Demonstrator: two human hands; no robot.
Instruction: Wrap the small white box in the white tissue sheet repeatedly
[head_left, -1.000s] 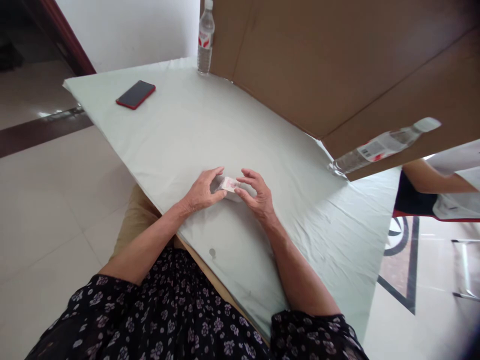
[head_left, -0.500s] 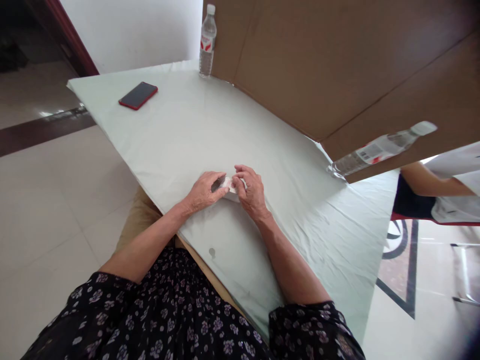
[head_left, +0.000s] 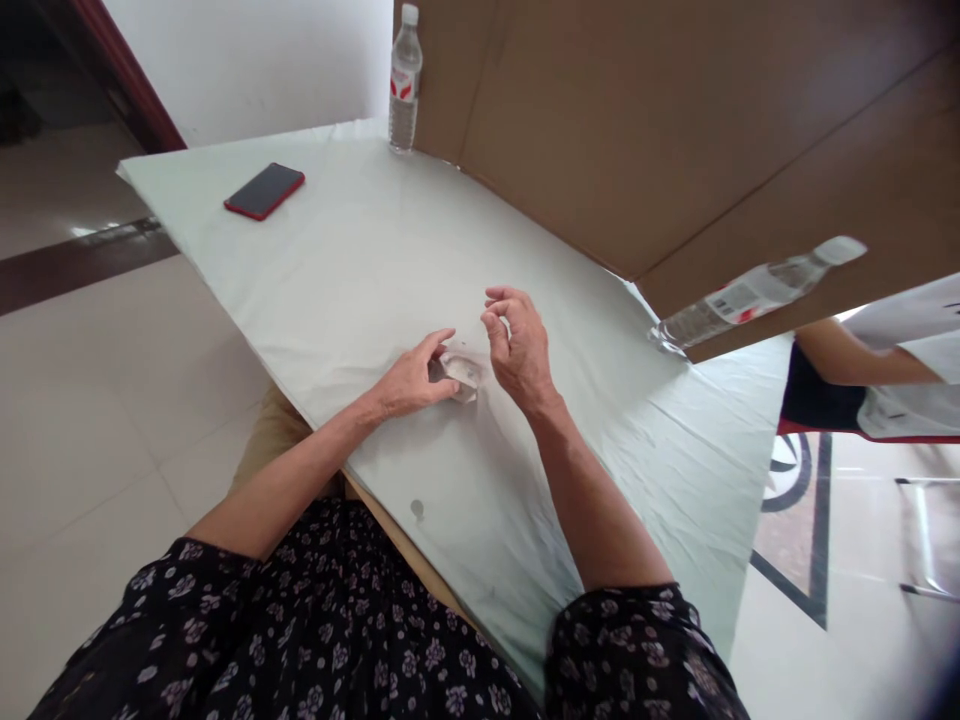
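A small whitish, partly see-through box (head_left: pixel 463 376) sits on the pale green cloth near the table's front edge. My left hand (head_left: pixel 413 380) holds it from the left, thumb at the near side and fingers at the far side. What lies inside the box is too small and blurred to name. To the right and a little above it, my right hand (head_left: pixel 519 345) is raised off the box. Its thumb and index finger are curled together. Whether something small is pinched between them cannot be made out.
A dark phone with a red case (head_left: pixel 265 191) lies at the far left of the cloth-covered table (head_left: pixel 337 260). One water bottle (head_left: pixel 405 85) stands by a brown cardboard panel (head_left: pixel 555 130); another bottle (head_left: pixel 750 297) is at its right. Beyond, a person's arm (head_left: pixel 862 355) shows.
My right hand has lifted away from the box, up and to the right, uncovering the box. My left hand has stayed at the box. The whole view has shifted slightly.
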